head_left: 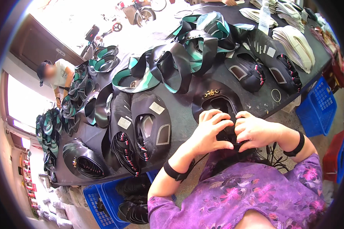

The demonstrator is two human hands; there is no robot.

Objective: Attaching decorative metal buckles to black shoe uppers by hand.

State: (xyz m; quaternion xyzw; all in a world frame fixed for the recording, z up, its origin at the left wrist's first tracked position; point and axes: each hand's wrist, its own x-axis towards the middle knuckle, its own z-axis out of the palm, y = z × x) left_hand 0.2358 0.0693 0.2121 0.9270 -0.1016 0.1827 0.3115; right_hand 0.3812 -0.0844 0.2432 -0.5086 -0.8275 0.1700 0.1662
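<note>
At the table's near edge, a black shoe upper [202, 98] with a gold metal ornament at its front lies between my hands. My left hand [210, 129] curls its fingers over the left rim of the opening, thumb pointing inward. Bent fingers of my right hand [252, 131] grip the right side, close to the left thumb. The part of the upper under my palms and fingertips is hidden.
Stacked black uppers [153, 126] with white labels and striped trim lie left on the dark table [179, 114]. Teal-lined black pieces [170, 65] are heaped beyond. White cloth bundles [294, 44] sit far right. Blue crates [318, 108] flank the table; another person [61, 76] stands far left.
</note>
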